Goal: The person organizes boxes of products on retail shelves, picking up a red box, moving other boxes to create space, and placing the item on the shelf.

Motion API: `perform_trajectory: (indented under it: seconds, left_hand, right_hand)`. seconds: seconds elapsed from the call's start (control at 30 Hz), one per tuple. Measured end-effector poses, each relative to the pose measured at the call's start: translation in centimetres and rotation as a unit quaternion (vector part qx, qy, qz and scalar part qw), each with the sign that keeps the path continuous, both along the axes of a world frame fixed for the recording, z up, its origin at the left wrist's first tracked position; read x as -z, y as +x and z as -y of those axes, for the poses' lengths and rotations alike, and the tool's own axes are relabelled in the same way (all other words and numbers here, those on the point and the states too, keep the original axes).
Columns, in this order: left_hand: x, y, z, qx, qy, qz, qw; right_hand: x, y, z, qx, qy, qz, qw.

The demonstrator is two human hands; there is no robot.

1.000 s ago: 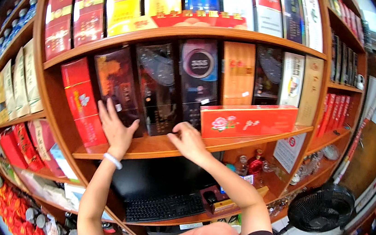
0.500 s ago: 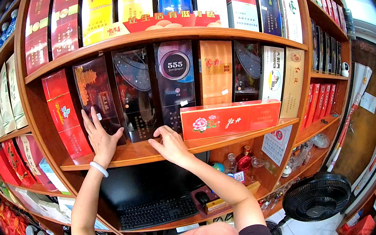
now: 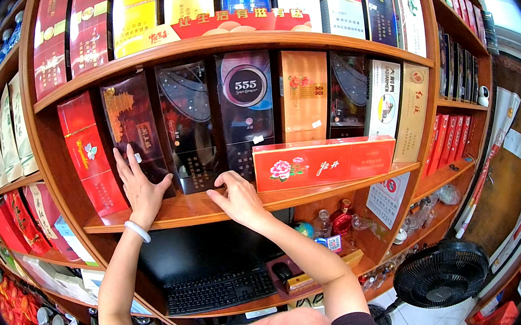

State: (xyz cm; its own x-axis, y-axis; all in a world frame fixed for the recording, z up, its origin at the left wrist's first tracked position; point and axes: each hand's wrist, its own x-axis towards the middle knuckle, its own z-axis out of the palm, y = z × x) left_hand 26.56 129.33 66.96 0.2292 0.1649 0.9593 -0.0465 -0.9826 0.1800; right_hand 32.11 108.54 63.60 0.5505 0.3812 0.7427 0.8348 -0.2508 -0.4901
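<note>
My left hand (image 3: 142, 187) is spread, its fingers lying against the lower front of a dark brown cigarette carton (image 3: 126, 112). The thumb reaches toward the carton's right edge. To the left leans a red carton (image 3: 92, 159) with a butterfly-like emblem. A black carton (image 3: 186, 128) stands between my hands. My right hand (image 3: 240, 200) is at the shelf's front edge, by the black carton's lower right corner. Its fingers are bent, thumb and forefinger apart, with nothing visible between them. Behind it rises a dark blue carton (image 3: 244, 106) with a round emblem.
A long red carton (image 3: 324, 163) lies sideways along the shelf edge (image 3: 309, 186). More cartons stand on the upper shelf (image 3: 242, 37). Below are a dark monitor (image 3: 198, 258), a keyboard (image 3: 220, 293) and glass bottles (image 3: 341, 216). A black fan (image 3: 440, 273) stands at the right.
The view has shifted slightly. Both hands stay in nearly the same places against the cartons and shelf edge, and the cartons show no clear movement.
</note>
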Motion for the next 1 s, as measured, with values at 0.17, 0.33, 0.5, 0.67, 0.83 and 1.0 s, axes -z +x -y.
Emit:
perform_trajectory:
  seconds: [0.17,0.33,0.5,0.67,0.83,1.0]
  left_hand:
    - [-0.04,-0.05,0.09,-0.005,-0.008,-0.006,1.0]
    - [0.04,0.12,-0.11,-0.002,0.004,0.004,1.0]
    - [-0.04,-0.13,0.22,-0.012,-0.007,-0.002,1.0]
    - [0.01,-0.1,0.08,-0.015,-0.007,-0.003,1.0]
    - [-0.03,-0.1,0.2,-0.013,-0.007,-0.003,1.0]
    - [-0.03,-0.07,0.12,-0.006,-0.009,-0.004,1.0]
  right_hand:
    - [0.04,-0.1,-0.02,0.003,0.004,0.013,1.0]
    - [0.19,0.07,-0.08,0.002,0.005,0.007,1.0]
    - [0.08,-0.1,0.05,0.004,-0.001,0.004,1.0]
    - [0.3,0.19,-0.1,0.0,0.0,0.005,1.0]
    - [0.37,0.36,-0.07,0.001,-0.001,0.002,1.0]
    - [0.33,0.2,-0.01,0.004,0.005,0.008,1.0]
